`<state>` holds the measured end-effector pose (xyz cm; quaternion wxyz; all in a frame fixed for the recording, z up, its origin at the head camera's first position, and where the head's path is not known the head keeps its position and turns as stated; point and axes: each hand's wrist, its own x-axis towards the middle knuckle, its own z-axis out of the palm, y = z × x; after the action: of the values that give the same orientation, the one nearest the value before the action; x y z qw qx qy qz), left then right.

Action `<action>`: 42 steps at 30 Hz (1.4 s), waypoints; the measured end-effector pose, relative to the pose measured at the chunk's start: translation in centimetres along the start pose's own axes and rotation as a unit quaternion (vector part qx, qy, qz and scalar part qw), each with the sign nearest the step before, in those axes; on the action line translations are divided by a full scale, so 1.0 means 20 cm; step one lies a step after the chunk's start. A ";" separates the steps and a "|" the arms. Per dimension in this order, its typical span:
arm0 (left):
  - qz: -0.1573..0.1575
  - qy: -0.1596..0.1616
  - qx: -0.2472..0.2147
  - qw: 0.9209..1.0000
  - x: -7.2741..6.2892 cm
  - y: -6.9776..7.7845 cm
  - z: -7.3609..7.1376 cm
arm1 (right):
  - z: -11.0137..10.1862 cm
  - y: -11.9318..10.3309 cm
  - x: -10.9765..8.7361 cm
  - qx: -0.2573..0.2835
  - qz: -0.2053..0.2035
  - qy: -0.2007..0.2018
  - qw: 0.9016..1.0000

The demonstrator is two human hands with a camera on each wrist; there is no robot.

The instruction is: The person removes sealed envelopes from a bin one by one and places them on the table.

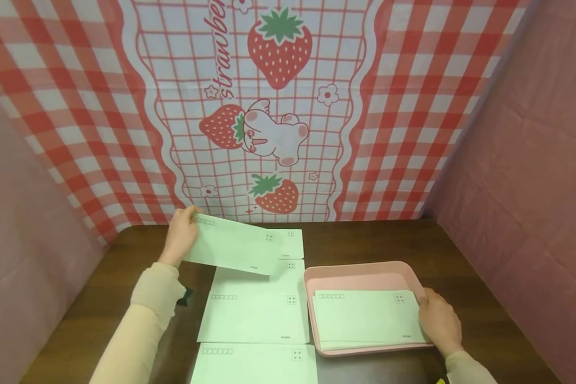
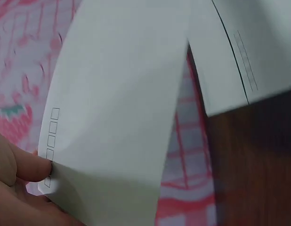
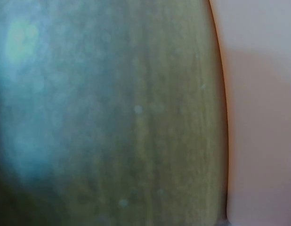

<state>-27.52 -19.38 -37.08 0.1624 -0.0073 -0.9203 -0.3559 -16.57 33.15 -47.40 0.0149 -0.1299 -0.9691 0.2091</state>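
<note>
My left hand pinches a white envelope by its left end, near the far side of the table. The held envelope slants down to the right, over the far part of a column of envelopes. In the left wrist view, the thumb presses beside the printed boxes of this envelope. My right hand grips the right rim of a pink tray. Inside the tray lies a small stack of envelopes. The right wrist view is blurred and does not show the fingers.
Envelopes in the column overlap or meet edge to edge, with the nearest envelope cut off by the frame. Brown wood tabletop surrounds them. A strawberry-print checked cloth hangs behind, and pink cloth stands at the sides.
</note>
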 end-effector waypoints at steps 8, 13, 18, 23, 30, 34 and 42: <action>-0.097 0.005 0.023 0.995 0.10 -0.25 -0.13 | 0.01 0.02 -0.01 -0.003 0.000 0.001 1.000; -0.148 0.009 0.041 0.988 0.12 -0.33 -0.18 | 0.00 0.02 -0.02 0.002 -0.002 0.008 1.000; -0.176 0.003 0.050 0.983 0.14 -0.38 -0.21 | 0.00 0.01 -0.01 0.000 -0.003 0.014 1.000; -0.179 0.049 0.021 0.982 0.17 -0.42 -0.22 | 0.00 0.01 0.00 0.000 0.000 0.014 1.000; -0.176 0.118 -0.016 0.977 0.19 -0.45 -0.24 | 0.01 0.01 0.00 0.000 -0.002 0.009 1.000; -0.169 0.131 -0.022 0.977 0.20 -0.48 -0.26 | 0.02 0.01 0.00 -0.001 -0.006 0.015 1.000; -0.112 0.100 -0.027 0.988 0.22 -0.43 -0.21 | 0.02 0.01 0.00 -0.005 -0.009 0.024 1.000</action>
<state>-31.53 -29.02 -38.44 0.2128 0.1268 -0.8843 -0.3959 -16.61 33.22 -47.89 0.0393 -0.1265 -0.9705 0.2014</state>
